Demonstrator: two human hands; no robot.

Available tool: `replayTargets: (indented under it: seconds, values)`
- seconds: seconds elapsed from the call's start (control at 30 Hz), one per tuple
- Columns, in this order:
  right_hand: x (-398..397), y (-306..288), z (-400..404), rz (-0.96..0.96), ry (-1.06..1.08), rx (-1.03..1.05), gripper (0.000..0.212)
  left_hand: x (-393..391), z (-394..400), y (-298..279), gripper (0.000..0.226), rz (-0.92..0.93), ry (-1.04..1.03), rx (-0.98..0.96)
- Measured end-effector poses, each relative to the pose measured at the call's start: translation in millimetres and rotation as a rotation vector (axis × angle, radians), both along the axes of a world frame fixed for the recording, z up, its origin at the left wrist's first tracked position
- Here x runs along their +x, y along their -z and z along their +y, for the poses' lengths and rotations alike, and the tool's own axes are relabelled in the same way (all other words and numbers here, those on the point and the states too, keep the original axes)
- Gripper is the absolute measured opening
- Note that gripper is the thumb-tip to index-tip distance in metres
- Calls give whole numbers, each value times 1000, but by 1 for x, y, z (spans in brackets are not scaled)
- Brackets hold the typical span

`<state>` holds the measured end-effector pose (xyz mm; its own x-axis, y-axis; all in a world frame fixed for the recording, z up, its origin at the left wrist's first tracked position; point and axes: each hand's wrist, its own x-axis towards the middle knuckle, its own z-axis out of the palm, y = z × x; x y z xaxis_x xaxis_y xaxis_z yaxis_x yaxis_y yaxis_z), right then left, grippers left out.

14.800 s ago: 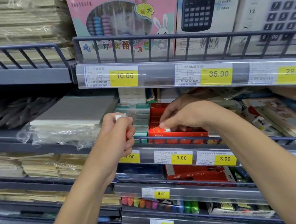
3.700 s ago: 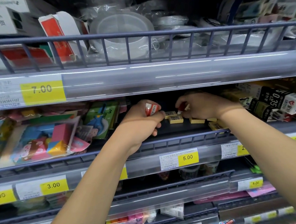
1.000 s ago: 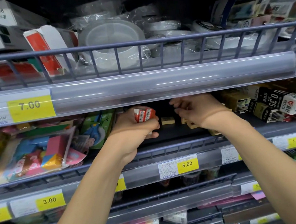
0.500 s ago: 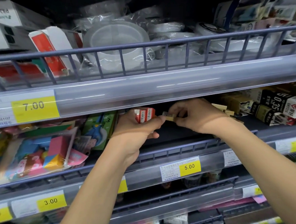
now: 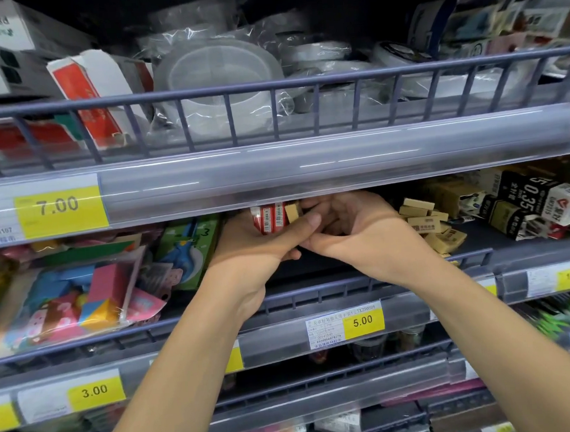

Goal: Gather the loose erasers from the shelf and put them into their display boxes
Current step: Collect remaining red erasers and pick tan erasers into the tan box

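Erasers in red-and-white barcoded sleeves (image 5: pixel 270 218) are sitting upright side by side in the left hand (image 5: pixel 262 247), whose fingers are curling around them with the thumb lying across their front. A tan eraser (image 5: pixel 292 212) is standing at the right end of that row, just beside the red ones, right under the edge of the upper shelf's clear price rail (image 5: pixel 307 170). The right hand (image 5: pixel 362 230) is pressing against the left one, its fingers curling in toward the tan eraser; whether they are actually pinching it is hidden behind the knuckles, so I cannot tell.

More loose tan erasers (image 5: pixel 424 221) are lying in a jumbled pile on the dark shelf (image 5: pixel 515 243) just to the right of the right wrist, some stacked on each other. Further right, black-and-white boxes marked 0.35 (image 5: pixel 525 199) are leaning together.

To the left of the hands, a green packet (image 5: pixel 188 249) is standing on the same shelf, with a clear bag of colourful blocks (image 5: pixel 80 301) beside it. On the shelf above, behind the wire rail (image 5: pixel 267 85), rolls of clear tape (image 5: pixel 217 82) are resting in plastic wrap. Yellow price tags reading 7.00 (image 5: pixel 58 206) and 5.00 (image 5: pixel 363 321) are showing on the rails.
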<state>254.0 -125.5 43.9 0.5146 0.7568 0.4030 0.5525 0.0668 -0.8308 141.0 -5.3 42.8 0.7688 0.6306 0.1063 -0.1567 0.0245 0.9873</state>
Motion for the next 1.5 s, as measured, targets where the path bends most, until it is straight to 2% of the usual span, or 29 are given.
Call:
replayTargets:
  seconds: [0.1,0.2,0.23,0.3,0.37,0.5,0.63,0.8,0.9,1.03,1.13,1.23,1.3,1.4,1.5]
  values:
    - [-4,3,1,-90,28,-36,39,2,0,0,41,52,-46,51]
    - [-5,0,-1,-143,-11,-53,40,6,2,2,10,128,-137,115]
    - [-3,-3,-4,-166,-29,-76,38,6,1,3,7,123,-133,124]
    - [6,-9,-11,-202,-22,-129,33,6,1,5,9,112,-131,123]
    - [23,-14,-20,-228,80,-190,32,5,1,5,10,124,-139,136]
    - [58,-22,-37,-441,278,-558,31,4,1,6,20,126,-94,172]
    - [68,-19,-39,-606,262,-828,37,5,2,6,24,138,-79,184]
    - [66,-16,-31,-729,284,-953,50,4,2,6,15,144,-95,164]
    - [65,-16,-22,-789,306,-982,41,2,2,6,13,132,-83,160]
    - [67,-14,-17,-785,317,-927,23,2,1,6,23,131,-81,166]
    - [68,-9,-16,-781,307,-886,19,1,1,6,16,129,-78,171]
    - [65,-6,-17,-734,308,-700,14,-1,0,4,23,95,-89,179]
    - [56,-6,-20,-569,302,-478,5,-5,-1,4,21,53,-116,178]
    - [33,-6,-28,-244,199,-119,17,-18,-4,3,12,-43,-117,199]
    - [2,-5,-40,-86,63,45,23,-37,-10,1,18,-132,-56,173]
